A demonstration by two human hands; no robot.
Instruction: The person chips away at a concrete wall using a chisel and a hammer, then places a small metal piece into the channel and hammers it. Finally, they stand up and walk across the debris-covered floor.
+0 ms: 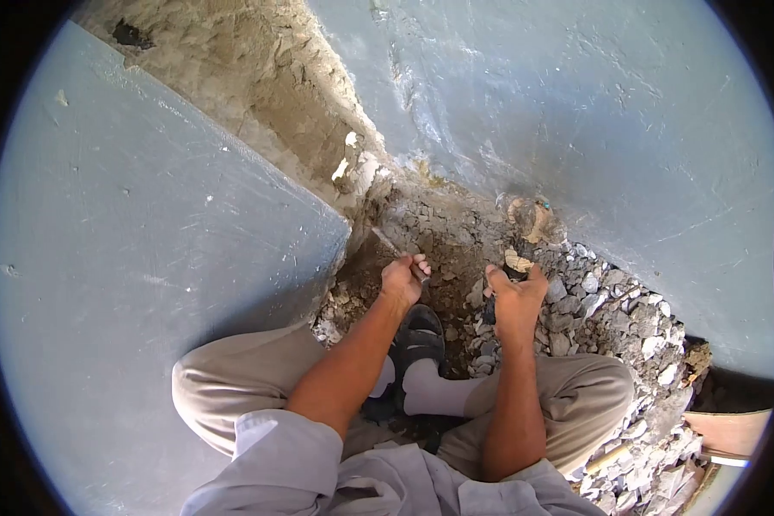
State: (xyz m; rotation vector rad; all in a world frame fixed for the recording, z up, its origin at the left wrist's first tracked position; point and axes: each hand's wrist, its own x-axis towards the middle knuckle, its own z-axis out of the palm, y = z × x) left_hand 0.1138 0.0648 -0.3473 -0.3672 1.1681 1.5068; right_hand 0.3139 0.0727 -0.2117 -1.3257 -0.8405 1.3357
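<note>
My left hand (407, 277) is closed around a thin metal chisel (385, 241). The chisel's far end slants up and left toward the broken corner of the wall. My right hand (518, 301) is closed too, a short distance to the right, on what looks like a hammer (516, 261). Its dark handle mostly disappears inside my fingers, and the upper end looks tan and worn. Between and beyond my hands lies a dug-out hollow of broken earth and mortar (443, 228).
Blue-grey painted walls (172, 215) stand left and right of a stripped, rough strip (267, 77). Loose rubble (611, 310) covers the ground at the right. A sandaled foot (421, 340) is just below my hands. A curved brown edge (729, 433) shows at far right.
</note>
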